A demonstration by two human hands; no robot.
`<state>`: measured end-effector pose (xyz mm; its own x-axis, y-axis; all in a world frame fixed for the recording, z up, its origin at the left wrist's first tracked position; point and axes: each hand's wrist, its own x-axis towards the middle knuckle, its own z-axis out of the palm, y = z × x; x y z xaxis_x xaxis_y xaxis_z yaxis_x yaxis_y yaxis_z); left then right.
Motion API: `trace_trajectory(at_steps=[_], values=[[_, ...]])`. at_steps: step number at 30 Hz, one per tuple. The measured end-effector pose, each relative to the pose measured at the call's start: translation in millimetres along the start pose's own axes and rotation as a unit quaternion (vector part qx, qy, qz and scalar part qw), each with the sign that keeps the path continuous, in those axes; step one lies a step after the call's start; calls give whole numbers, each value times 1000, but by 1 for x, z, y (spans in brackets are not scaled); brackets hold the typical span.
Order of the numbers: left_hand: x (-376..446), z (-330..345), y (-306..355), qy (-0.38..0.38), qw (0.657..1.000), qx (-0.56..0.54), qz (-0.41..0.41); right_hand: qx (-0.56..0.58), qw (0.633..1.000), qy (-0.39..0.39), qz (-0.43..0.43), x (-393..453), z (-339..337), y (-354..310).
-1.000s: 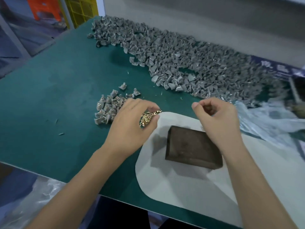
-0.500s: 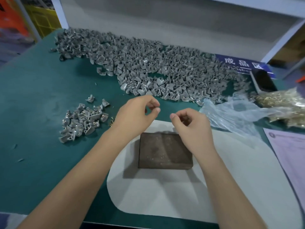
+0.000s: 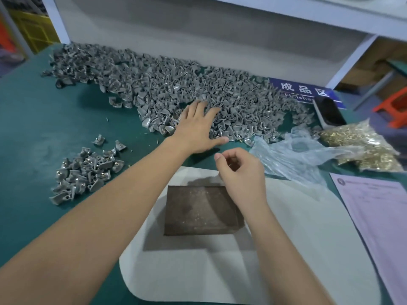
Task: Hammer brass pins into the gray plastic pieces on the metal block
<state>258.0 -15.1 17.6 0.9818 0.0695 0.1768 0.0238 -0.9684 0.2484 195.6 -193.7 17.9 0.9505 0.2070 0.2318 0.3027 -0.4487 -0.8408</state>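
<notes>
Where hands hover, dark speckled metal block (image 3: 199, 210), bare-topped

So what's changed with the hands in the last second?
The left hand let go of the brass pins it was holding, opened, and reached forward onto the big pile of gray pieces. The right hand stayed curled above the metal block, which is still bare.

A blue sign (image 3: 306, 92), printed paper (image 3: 378, 208), and perhaps a phone (image 3: 329, 112) lie right.
</notes>
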Motion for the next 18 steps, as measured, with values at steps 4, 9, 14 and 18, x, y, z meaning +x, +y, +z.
trace_trajectory(at_steps=[4, 9, 14, 18], values=[[19, 12, 2, -60, 998, 25, 14, 5, 1000, 0, 0, 1, -1, 0], [28, 17, 3, -77, 996, 38, 11, 11, 1000, -1, 4, 2, 0, 1], [35, 17, 2, -82, 996, 41, 5, 13, 1000, 0, 2, 2, 0, 0], [47, 16, 7, -62, 997, 54, 12, 8, 1000, -3, 0, 1, 1, 2]])
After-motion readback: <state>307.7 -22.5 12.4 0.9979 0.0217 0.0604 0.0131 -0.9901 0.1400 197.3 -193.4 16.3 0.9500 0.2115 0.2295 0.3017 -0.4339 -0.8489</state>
